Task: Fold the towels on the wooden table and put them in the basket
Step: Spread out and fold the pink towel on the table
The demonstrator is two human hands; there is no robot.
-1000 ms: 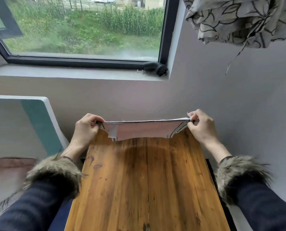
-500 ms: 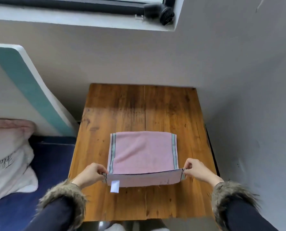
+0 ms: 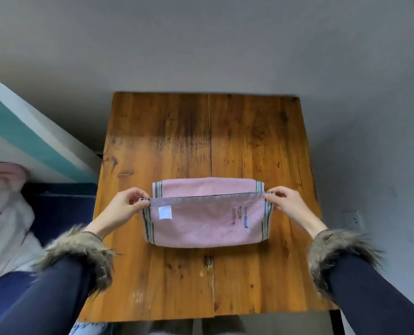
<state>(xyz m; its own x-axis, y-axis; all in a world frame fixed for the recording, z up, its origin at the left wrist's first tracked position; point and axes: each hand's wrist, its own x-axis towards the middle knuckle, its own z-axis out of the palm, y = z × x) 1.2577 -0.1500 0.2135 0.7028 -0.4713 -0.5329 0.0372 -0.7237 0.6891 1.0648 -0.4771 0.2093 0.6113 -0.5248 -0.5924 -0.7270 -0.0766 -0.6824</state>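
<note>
A pink towel (image 3: 201, 226) with striped ends and a small white label lies in the middle of the wooden table (image 3: 177, 146). Its near half is folded up and over, so the top edge hangs just short of the far edge. My left hand (image 3: 126, 206) pinches the left corner of that raised edge. My right hand (image 3: 288, 204) pinches the right corner. The edge is stretched taut between them, slightly above the lower layer. No basket is in view.
A grey wall runs behind and to the right of the table. To the left stand a white and teal board (image 3: 27, 136), a white pillow (image 3: 5, 226) and a dark blue seat (image 3: 61, 204). A wall socket (image 3: 355, 220) sits low on the right.
The towel's held edge has travelled from the near side up and away over the rest of the towel, folding it in half. The camera has tilted further down.
</note>
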